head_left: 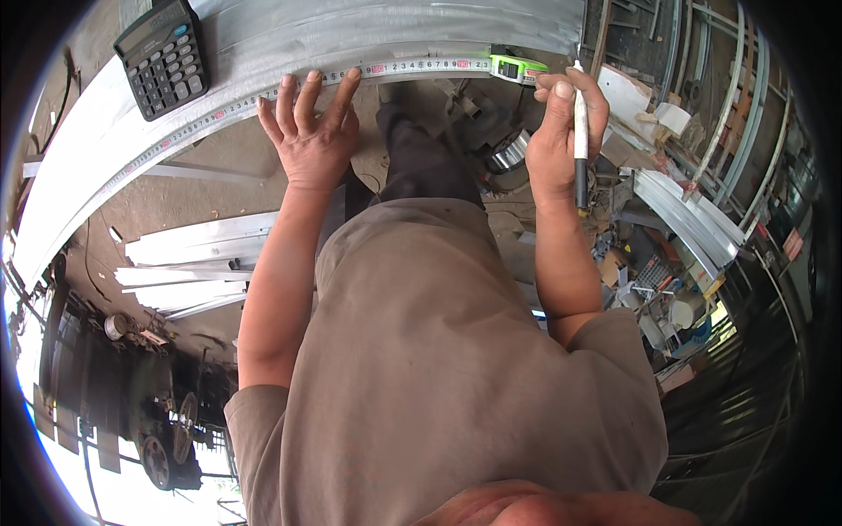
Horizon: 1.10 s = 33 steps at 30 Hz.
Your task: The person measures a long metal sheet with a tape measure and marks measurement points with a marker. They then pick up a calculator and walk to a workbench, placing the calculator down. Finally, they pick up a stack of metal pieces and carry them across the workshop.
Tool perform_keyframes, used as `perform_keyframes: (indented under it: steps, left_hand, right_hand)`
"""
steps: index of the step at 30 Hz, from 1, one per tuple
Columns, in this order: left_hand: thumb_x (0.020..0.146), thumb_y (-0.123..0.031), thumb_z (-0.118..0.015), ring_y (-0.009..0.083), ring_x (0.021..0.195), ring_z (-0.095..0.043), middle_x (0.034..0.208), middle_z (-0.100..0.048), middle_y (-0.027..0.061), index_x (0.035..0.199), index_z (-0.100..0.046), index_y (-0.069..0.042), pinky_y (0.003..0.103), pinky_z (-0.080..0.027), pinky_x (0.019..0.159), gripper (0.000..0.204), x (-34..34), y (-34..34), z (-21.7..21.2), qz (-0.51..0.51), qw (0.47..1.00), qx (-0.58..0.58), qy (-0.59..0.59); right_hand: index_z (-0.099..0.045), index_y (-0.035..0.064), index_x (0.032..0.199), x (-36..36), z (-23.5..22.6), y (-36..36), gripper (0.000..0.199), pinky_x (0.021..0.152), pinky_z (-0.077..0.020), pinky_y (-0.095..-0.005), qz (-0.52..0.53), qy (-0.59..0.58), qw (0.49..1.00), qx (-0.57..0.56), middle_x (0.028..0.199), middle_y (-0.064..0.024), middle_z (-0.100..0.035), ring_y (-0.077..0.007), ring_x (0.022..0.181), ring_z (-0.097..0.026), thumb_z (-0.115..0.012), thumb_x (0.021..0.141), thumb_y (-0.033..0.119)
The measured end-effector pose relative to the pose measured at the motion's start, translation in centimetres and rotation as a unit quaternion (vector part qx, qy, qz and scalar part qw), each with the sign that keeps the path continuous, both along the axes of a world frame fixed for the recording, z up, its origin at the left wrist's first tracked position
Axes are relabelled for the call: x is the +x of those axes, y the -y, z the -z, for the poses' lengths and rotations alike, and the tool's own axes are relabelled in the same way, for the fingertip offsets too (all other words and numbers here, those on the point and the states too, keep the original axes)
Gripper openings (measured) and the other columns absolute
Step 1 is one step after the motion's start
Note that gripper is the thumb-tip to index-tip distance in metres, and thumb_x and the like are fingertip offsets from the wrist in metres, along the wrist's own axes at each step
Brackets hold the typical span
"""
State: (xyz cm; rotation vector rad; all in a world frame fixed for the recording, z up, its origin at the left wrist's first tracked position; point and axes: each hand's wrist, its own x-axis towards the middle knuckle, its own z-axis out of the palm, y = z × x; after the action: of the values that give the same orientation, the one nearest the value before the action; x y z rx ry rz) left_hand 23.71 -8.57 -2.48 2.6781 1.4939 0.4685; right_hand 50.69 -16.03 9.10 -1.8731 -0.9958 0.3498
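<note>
Measuring job on a sheet of grey metal (pixel 368 31) looks about half done, as far as can be judged: the tape measure (pixel 263 98) is already pulled out and laid flat along the sheet's near edge, its green case (pixel 513 68) sitting at the right end, but no mark shows on the metal yet, so marking seems to be what's left. Left hand (pixel 311 131) is open, not gripping anything; 4 fingers are spread w/ the tips pressing the tape down onto the sheet, roughly mid-run of the blade. Right hand (pixel 566 123) is closed around a white pen or marker (pixel 579 140), held upright, tip pointing up toward the sheet edge just beside the green case; thumb and forefinger sit v. near the case, though contact w/ it can't be told. So the tape lies right under the left fingertips and runs across to just left of the right hand. A black calculator (pixel 164 57) rests on the sheet, well apart to the left. Below, pale metal strips (pixel 197 263) lie on the dirt floor, and more metal channel pieces (pixel 693 219) are piled at right.
</note>
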Motion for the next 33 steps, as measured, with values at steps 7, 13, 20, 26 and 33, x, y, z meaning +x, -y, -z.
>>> perform_keyframes:
  steps: [7,13,20,26,33]
  left_hand:
    - [0.089,-0.039,-0.08,0.0316,0.153,-0.029,0.151,-0.037,0.0019,0.148,-0.059,-0.048,0.066,-0.019,0.126,0.063,-0.4,-0.1,0.1,0.016,0.999,-0.01,-0.032]
    - [0.088,-0.039,-0.081,0.0316,0.154,-0.029,0.152,-0.036,0.002,0.148,-0.059,-0.048,0.065,-0.018,0.127,0.064,-0.5,0.0,0.1,0.018,0.999,-0.011,-0.035]
    - [0.088,-0.038,-0.081,0.0315,0.153,-0.03,0.153,-0.036,0.002,0.147,-0.06,-0.048,0.064,-0.018,0.127,0.064,-0.5,0.0,0.1,0.018,0.999,-0.007,-0.035]
    - [0.087,-0.036,-0.082,0.0315,0.152,-0.031,0.153,-0.036,0.002,0.147,-0.06,-0.048,0.064,-0.019,0.127,0.065,-0.4,-0.1,-0.1,0.017,0.999,-0.007,-0.033]
    - [0.086,-0.035,-0.082,0.0314,0.151,-0.033,0.152,-0.039,0.0022,0.145,-0.062,-0.048,0.067,-0.023,0.125,0.064,-0.3,0.1,0.2,0.017,1.0,-0.012,-0.01]
  right_hand:
    - [-0.059,0.0009,0.126,-1.0,0.6,0.9,0.02,0.078,-0.0586,-0.032,-0.024,-0.023,0.999,0.012,0.104,-0.011,-0.075,-0.0159,0.085,-0.07,-0.061,0.11,0.013]
    - [-0.061,0.0024,0.125,-0.9,1.1,1.0,0.021,0.079,-0.0566,-0.0326,-0.037,-0.008,0.999,0.024,0.108,-0.0111,-0.074,-0.0173,0.089,-0.069,-0.065,0.108,0.014]
    - [-0.061,0.0061,0.132,-0.2,2.0,0.7,0.043,0.1,-0.0491,-0.0413,-0.01,0.07,0.997,-0.002,0.115,-0.0086,-0.071,-0.0274,0.11,-0.062,-0.08,0.092,0.007]
    - [-0.058,0.0045,0.136,0.4,1.8,0.2,0.053,0.105,-0.0474,-0.0422,-0.029,0.167,0.985,-0.042,0.124,-0.0105,-0.07,-0.0285,0.118,-0.06,-0.083,0.089,0.007]
    - [-0.061,0.0067,0.136,0.7,2.9,0.3,0.058,0.104,-0.0467,-0.0434,-0.034,0.16,0.985,-0.051,0.125,-0.0094,-0.069,-0.0307,0.113,-0.061,-0.085,0.083,0.007]
